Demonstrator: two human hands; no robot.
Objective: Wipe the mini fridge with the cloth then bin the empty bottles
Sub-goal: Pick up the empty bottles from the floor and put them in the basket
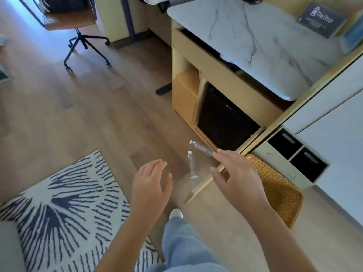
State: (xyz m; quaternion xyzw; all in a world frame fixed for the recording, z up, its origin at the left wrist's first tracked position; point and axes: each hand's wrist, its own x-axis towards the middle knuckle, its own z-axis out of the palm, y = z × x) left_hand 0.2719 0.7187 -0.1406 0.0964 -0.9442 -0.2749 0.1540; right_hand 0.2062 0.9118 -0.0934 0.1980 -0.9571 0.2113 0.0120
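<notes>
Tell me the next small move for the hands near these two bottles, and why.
Probably curl the right hand around the tilted bottle at its fingertips. It and the left hand are open and empty, that bottle is nearest, and the wicker basket sits close by.

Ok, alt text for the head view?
The left hand and right hand, both open, reach toward two clear bottles: an upright bottle on the floor and a tilted bottle at the right fingertips. Beyond: closed black mini fridge; wicker basket at right.
</notes>
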